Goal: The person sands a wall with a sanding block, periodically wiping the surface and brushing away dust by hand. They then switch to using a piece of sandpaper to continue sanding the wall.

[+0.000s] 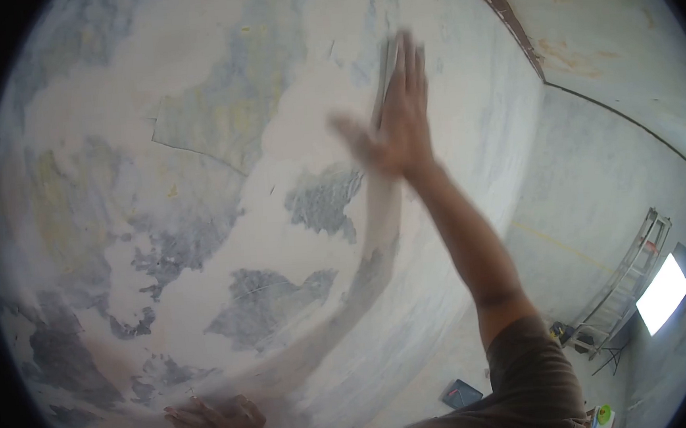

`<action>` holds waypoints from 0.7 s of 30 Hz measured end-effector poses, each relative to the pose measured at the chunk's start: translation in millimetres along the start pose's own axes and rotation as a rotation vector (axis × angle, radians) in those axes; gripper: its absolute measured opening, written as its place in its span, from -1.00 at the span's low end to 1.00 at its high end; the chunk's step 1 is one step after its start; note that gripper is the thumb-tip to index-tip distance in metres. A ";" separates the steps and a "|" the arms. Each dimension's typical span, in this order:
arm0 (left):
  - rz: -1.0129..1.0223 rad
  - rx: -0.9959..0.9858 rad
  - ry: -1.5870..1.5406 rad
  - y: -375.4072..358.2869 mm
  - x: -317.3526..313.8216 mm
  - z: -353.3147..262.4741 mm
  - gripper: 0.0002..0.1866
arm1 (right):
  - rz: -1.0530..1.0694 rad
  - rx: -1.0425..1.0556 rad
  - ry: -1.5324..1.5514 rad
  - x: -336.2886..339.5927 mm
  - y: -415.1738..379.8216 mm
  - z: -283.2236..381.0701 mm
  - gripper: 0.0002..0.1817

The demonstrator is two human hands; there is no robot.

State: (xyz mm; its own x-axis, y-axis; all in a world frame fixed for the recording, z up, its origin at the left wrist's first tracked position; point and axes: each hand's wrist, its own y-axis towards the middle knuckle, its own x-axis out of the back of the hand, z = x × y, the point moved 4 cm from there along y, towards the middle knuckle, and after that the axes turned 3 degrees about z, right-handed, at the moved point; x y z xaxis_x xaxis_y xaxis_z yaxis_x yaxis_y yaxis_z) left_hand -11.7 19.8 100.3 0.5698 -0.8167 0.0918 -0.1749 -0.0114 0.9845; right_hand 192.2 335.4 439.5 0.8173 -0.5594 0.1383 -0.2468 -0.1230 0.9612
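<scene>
My right hand (403,122) is raised high on a patchy plastered wall (305,129), palm toward the surface. Its fingers are stretched upward side by side, and the thumb is spread out to the left, smeared by motion. A thin greyish edge (387,66) shows along the fingers; what lies under the palm is hidden. Low at the left, my left hand (218,417) is close to the wall with fingers extended and apart, holding nothing visible. Between the hands are dark grey patches (266,303) in the white plaster.
A ladder (622,278) leans at the right near a bright window or light panel (664,295). On the floor lie a dark tray (461,394) and a green round item (604,414). Overhead, the stained ceiling (600,21) meets the wall.
</scene>
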 end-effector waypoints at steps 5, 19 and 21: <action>0.019 0.016 0.014 -4.7 -4.0 1.9 -0.24 | -0.107 -0.271 0.139 11.0 89.9 -60.3 0.30; 0.058 0.021 0.006 -10.4 -6.3 7.4 -0.22 | -0.133 -0.301 0.114 8.8 94.7 -61.0 0.21; 0.060 0.017 0.009 -10.8 -2.5 6.2 -0.22 | -0.051 -0.219 0.045 4.3 40.9 -22.3 0.32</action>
State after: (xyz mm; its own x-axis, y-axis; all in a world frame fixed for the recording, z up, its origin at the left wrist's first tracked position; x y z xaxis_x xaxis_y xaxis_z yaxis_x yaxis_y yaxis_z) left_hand -16.2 18.3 88.6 0.5646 -0.8112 0.1522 -0.2226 0.0279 0.9745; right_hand 197.2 346.2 484.7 0.8493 -0.5193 0.0944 -0.0899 0.0340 0.9954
